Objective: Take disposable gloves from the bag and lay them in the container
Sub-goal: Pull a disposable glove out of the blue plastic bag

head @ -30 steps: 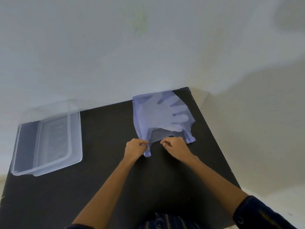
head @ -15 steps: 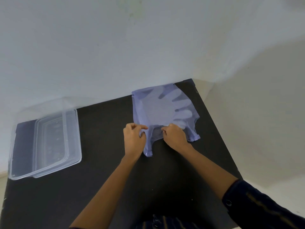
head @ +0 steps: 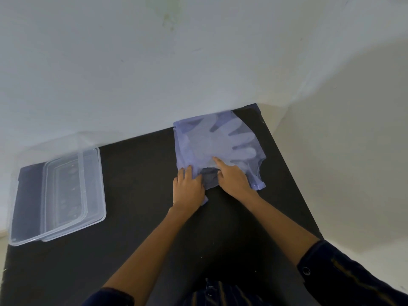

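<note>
Single head-worn wide-angle view, looking forward and down from above the near edge of the black bench (head: 136, 250). Faces toward 12 o'clock, where a pale wall (head: 154, 62) fills the upper half. Close enough to take in both forearms entering from 6 o'clock. Frames the left hand (head: 187, 191) and right hand (head: 231, 180) just right of centre, the container (head: 97, 180) out at 9 o'clock. Bends straight edges near the borders.

Table: black top (head: 136, 257), pushed against the wall, its far right corner in view.
Wall: plain white (head: 132, 62), faintly stained near the top.
Right side: pale surface (head: 353, 162) in shadow.
</note>
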